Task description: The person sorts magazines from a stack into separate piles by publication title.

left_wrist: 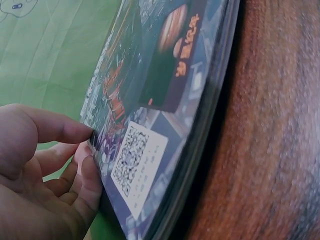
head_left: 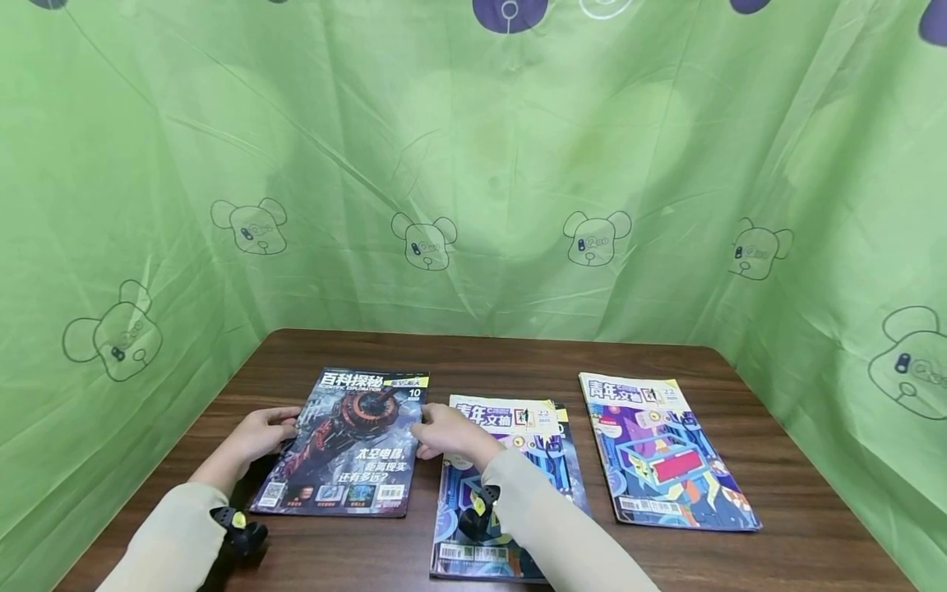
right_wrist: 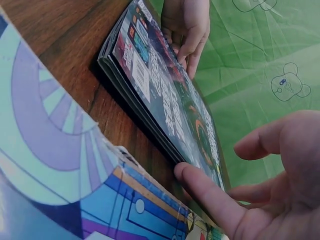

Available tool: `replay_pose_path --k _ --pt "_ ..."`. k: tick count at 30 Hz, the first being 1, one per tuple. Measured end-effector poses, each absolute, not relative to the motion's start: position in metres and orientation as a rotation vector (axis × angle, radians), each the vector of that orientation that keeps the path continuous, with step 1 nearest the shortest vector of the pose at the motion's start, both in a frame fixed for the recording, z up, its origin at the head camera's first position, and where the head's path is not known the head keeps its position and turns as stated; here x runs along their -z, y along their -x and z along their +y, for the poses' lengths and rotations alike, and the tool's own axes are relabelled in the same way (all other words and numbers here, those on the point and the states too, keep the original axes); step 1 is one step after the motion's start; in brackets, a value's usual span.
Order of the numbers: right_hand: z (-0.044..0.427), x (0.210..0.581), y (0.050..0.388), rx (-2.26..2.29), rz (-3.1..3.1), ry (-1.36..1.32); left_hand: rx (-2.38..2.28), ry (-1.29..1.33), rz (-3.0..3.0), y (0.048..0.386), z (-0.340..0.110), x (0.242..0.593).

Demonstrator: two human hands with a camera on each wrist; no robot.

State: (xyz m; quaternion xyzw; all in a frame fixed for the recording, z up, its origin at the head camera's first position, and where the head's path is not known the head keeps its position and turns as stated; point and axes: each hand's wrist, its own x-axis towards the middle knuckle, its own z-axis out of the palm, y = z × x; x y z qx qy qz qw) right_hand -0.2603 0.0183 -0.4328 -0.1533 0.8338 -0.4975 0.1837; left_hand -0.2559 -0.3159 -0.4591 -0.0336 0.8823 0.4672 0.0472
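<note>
Left hand (head_left: 259,432): fingertips at the left side of the dark magazine (head_left: 348,436); whether they pinch it or merely press, I cannot tell.
Right hand (head_left: 455,432): fingers loosely spread, one laid against the right side of the dark magazine, nothing gripped.
Dark magazine: lying toward the far left corner of the desk (head_left: 503,367); its side shows several layers, so it may be a pile.
Steadying it: light, equal pressure from both sides should keep the layers lined up; pushing harder with one hand could skew them or bow the cover.
Right sleeve (head_left: 562,526): crosses above the middle pile (head_left: 543,452), so keeping the forearm high seems wise, lest it drag the top cover.
Middle pile: colourful cover uppermost, a lower magazine (head_left: 564,427) peeking out along its right side; farthest of the three from the desk's far edge.
Right magazine (head_left: 669,456): similar colourful cover, flat, toward the desk's right edge, apart from the middle pile.
Containers: none shows; the magazines lie directly on the desk.
</note>
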Motion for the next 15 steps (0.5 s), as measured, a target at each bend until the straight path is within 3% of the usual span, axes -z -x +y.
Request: replay_pose_path --k 15 --pt "0.0212 0.4358 0.2607 1.488 2.274 0.443 -1.416 0.132 2.697 0.2522 -0.3128 0.4553"
